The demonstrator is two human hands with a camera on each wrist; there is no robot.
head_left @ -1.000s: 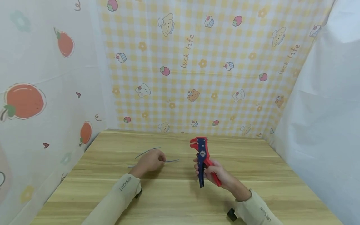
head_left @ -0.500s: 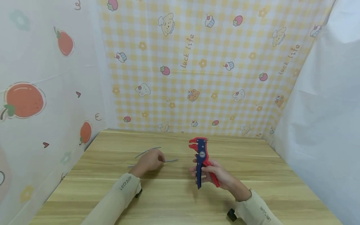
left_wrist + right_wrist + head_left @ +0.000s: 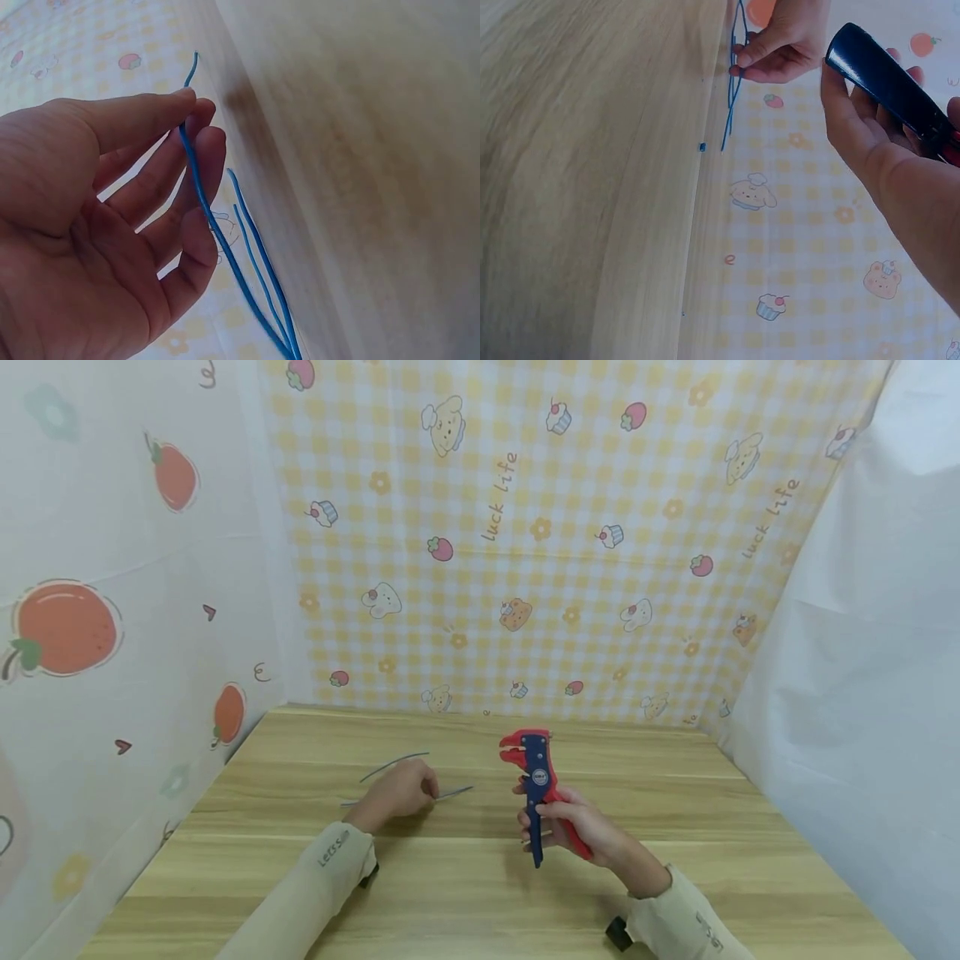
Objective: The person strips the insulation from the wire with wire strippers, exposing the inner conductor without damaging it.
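My left hand (image 3: 402, 787) pinches a thin blue wire (image 3: 233, 259) between thumb and fingertips, low over the wooden table. A short end of the wire sticks out past the fingertips. Other blue wires lie by that hand, one of them a curved wire (image 3: 390, 764) just behind it. My right hand (image 3: 581, 827) holds a red and blue wire stripper (image 3: 537, 758) upright, its red jaws at the top with a gap between them and facing left. In the right wrist view only its dark handle (image 3: 885, 79) shows clearly, with fingers around it.
The wooden table (image 3: 480, 893) meets a yellow checked cloth (image 3: 570, 568) at the back. White sheets hang at left and right. A tiny blue piece (image 3: 702, 148) lies on the table.
The wire stripper has shifted slightly left and down, and the right fingers loosened and then drew in on the handle. The left hand hardly moved; its wire's free end turned slightly.
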